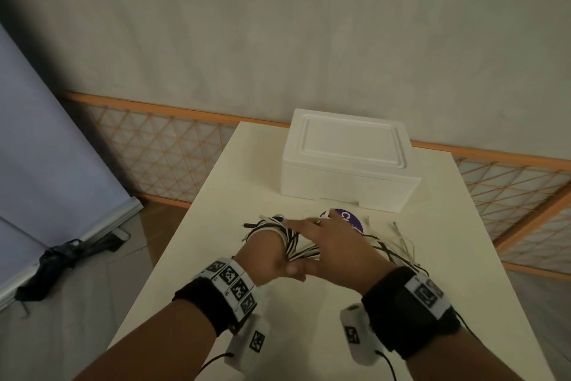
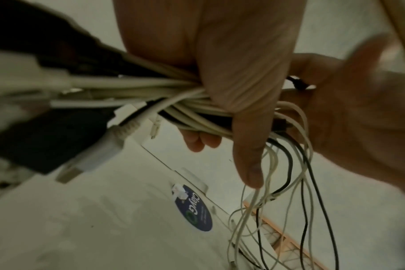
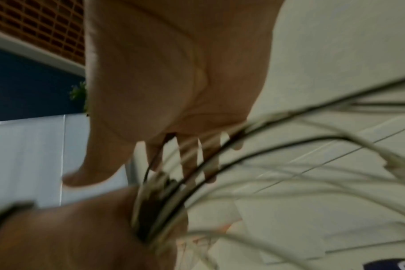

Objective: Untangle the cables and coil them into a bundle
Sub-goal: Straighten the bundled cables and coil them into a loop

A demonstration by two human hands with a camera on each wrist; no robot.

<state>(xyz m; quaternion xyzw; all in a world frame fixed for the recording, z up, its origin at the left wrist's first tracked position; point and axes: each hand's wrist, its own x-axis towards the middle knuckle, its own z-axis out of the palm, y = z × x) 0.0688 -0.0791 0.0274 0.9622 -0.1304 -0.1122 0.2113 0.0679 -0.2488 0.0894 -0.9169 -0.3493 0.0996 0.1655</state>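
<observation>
While the left hand (image 1: 268,252) grips the coiled cables (image 1: 289,238), the right hand (image 1: 335,249) hovers above — fingers straight, holding nothing.

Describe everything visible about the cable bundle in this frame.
The cable bundle is a mix of thin white and black cords, looking like rubber-sheathed charging leads. It is wound in loops around the left hand, whose thumb presses on the strands. Plug ends stick out on the far side. Loose tails trail rightward under the right hand, which is spread flat, onto the table.
</observation>
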